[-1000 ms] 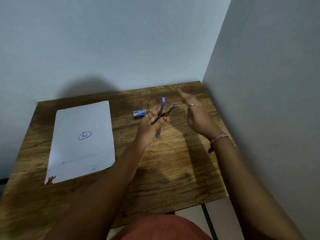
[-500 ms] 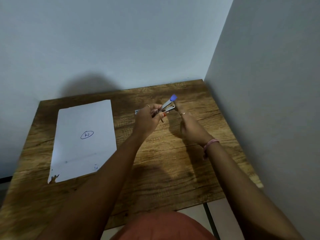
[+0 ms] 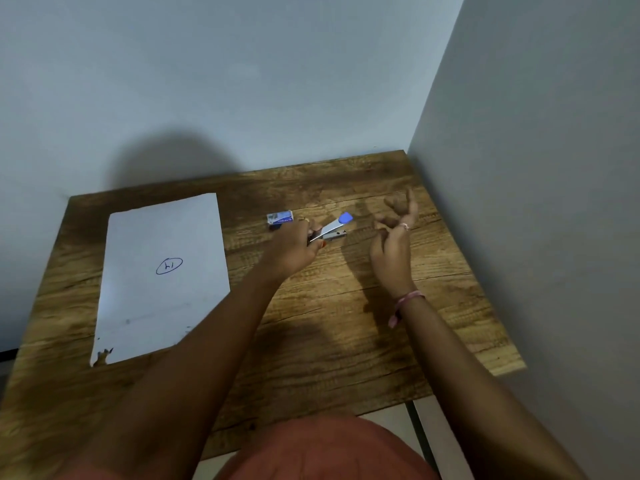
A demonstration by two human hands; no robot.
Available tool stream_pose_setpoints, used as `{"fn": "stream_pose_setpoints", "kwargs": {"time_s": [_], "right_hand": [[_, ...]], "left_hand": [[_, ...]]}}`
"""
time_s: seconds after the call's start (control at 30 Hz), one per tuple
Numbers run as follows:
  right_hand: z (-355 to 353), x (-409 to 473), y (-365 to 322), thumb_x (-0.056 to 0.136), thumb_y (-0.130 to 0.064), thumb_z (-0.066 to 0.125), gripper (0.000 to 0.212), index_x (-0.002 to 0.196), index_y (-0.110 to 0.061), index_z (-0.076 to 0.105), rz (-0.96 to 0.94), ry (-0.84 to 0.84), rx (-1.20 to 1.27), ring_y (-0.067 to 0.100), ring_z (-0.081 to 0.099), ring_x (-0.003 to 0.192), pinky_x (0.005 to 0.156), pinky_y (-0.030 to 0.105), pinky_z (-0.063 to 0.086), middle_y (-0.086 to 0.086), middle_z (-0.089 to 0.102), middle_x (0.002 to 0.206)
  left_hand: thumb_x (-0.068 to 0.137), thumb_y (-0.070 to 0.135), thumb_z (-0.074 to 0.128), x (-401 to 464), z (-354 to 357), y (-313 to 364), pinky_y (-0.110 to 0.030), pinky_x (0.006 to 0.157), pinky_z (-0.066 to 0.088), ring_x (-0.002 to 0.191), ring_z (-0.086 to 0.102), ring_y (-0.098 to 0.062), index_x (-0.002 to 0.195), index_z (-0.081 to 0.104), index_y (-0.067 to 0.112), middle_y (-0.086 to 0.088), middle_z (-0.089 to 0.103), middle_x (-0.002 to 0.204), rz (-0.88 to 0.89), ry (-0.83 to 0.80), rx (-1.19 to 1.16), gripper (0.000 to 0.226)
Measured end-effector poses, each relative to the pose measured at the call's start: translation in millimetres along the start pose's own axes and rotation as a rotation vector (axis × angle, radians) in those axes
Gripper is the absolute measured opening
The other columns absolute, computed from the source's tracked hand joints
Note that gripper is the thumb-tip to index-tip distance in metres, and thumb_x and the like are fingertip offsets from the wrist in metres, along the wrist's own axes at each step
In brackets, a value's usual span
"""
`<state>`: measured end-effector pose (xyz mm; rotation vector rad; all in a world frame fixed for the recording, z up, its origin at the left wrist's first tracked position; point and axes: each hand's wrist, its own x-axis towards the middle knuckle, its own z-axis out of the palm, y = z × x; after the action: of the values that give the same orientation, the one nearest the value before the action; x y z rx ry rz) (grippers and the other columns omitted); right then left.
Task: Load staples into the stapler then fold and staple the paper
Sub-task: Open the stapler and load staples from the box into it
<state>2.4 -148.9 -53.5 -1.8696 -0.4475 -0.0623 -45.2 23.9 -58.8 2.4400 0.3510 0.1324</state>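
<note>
Gripping stapler (image 3: 331, 229) in left hand (image 3: 293, 249)

A wood-grain bench (image 3: 346, 341) is pushed into a corner between two plain pale blue-grey walls (image 3: 242, 81), with light floor (image 3: 391, 414) showing below its near edge.

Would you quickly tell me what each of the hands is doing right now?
Left hand: closed on the stapler, whose top is hinged up.
Right hand: raised beside it, fingers loosely curled, apparently holding nothing.
</note>
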Motion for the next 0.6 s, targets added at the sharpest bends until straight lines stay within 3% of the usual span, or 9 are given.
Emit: {"fn": "stream_pose_setpoints", "kwargs": {"time_s": [0.1, 0.13, 0.2, 0.27, 0.3, 0.43, 0.5, 0.57, 0.6], "right_hand": [[3.0, -9.8, 15.9, 0.085, -0.004, 0.054, 0.085, 0.152, -0.021, 0.007, 0.031, -0.385, -0.315, 0.03, 0.026, 0.141, 0.116, 0.049, 0.022, 0.01, 0.029, 0.153], [0.1, -7.9, 17.1, 0.085, -0.005, 0.057, 0.084, 0.152, -0.024, 0.012, 0.027, -0.412, -0.351, 0.029, 0.025, 0.142, 0.116, 0.051, 0.019, 0.008, 0.033, 0.152], [-5.4, 0.6, 15.3, 0.084, 0.006, 0.051, 0.079, 0.152, -0.017, 0.017, 0.035, -0.228, -0.207, 0.026, 0.034, 0.137, 0.116, 0.04, 0.026, 0.007, 0.039, 0.147], [-7.6, 3.6, 5.5, 0.082, 0.016, 0.042, 0.083, 0.152, -0.013, 0.01, 0.117, 0.019, 0.012, 0.023, 0.042, 0.131, 0.109, 0.025, 0.036, 0.006, 0.039, 0.143], [-6.7, 3.6, 3.4, 0.08, 0.018, 0.041, 0.084, 0.151, -0.014, 0.009, 0.131, 0.05, 0.058, 0.025, 0.042, 0.131, 0.109, 0.026, 0.037, 0.007, 0.037, 0.144], [-7.9, 8.3, 9.3, 0.082, 0.01, 0.048, 0.075, 0.147, -0.023, 0.029, -0.081, -0.427, -0.388, 0.029, 0.025, 0.142, 0.116, 0.055, 0.018, 0.007, 0.032, 0.153], [-10.7, 18.9, 6.6, 0.081, 0.013, 0.043, 0.075, 0.148, -0.017, 0.03, -0.052, -0.241, -0.25, 0.028, 0.033, 0.138, 0.115, 0.049, 0.025, 0.009, 0.038, 0.149], [-10.4, 24.9, -6.1, 0.083, 0.013, 0.039, 0.076, 0.151, -0.014, 0.019, 0.043, 0.084, 0.064, 0.022, 0.043, 0.13, 0.107, 0.03, 0.038, 0.01, 0.039, 0.146], [-9.6, 25.9, -9.1, 0.084, 0.013, 0.039, 0.077, 0.152, -0.014, 0.014, 0.053, 0.126, 0.086, 0.02, 0.044, 0.128, 0.103, 0.025, 0.041, 0.01, 0.036, 0.147]], "left_hand": [[0.086, 0.017, 0.068, 2.2, 3.7, 1.1, -0.021, 0.071, 0.041, 0.086, 0.059, -0.011, 0.112, 0.063, 0.01, 0.001, 0.065, 0.102, -0.052, 0.032, -0.098, 0.028], [0.085, 0.016, 0.069, 2.4, 4.2, 0.7, -0.016, 0.068, 0.04, 0.083, 0.056, -0.007, 0.111, 0.063, 0.011, 0.003, 0.064, 0.099, -0.06, 0.036, -0.116, 0.027], [0.085, 0.012, 0.069, 1.3, 4.0, -1.1, -0.012, 0.065, 0.045, 0.077, 0.058, -0.007, 0.106, 0.064, 0.011, 0.003, 0.065, 0.092, -0.093, 0.045, -0.219, 0.022], [0.085, 0.009, 0.068, -0.3, 2.6, -1.7, -0.027, 0.07, 0.055, 0.073, 0.065, -0.012, 0.098, 0.063, 0.015, 0.001, 0.068, 0.084, -0.143, 0.044, -0.384, 0.015], [0.086, 0.008, 0.068, -0.7, 1.7, -0.4, -0.031, 0.07, 0.057, 0.072, 0.067, -0.013, 0.095, 0.062, 0.017, 0.001, 0.069, 0.081, -0.175, 0.043, -0.46, 0.014], [0.085, 0.007, 0.068, -0.9, -1.9, 10.7, -0.015, 0.047, 0.047, 0.057, 0.066, -0.004, 0.097, 0.065, 0.007, -0.004, 0.069, 0.077, -0.297, 0.021, -0.786, 0.012], [0.086, 0.007, 0.066, -2.3, -4.7, 13.9, -0.015, 0.044, 0.042, 0.056, 0.062, -0.01, 0.096, 0.067, 0.0, -0.006, 0.068, 0.072, -0.354, -0.018, -0.934, 0.012], [0.089, 0.01, 0.063, -3.8, -8.0, 15.5, -0.015, 0.042, 0.04, 0.056, 0.058, -0.011, 0.089, 0.069, 0.002, -0.005, 0.068, 0.067, -0.417, -0.062, -1.105, 0.01], [0.091, 0.013, 0.061, -4.3, -9.3, 16.4, -0.015, 0.042, 0.04, 0.055, 0.059, -0.009, 0.088, 0.069, 0.002, -0.003, 0.068, 0.064, -0.455, -0.094, -1.186, 0.013]]}}
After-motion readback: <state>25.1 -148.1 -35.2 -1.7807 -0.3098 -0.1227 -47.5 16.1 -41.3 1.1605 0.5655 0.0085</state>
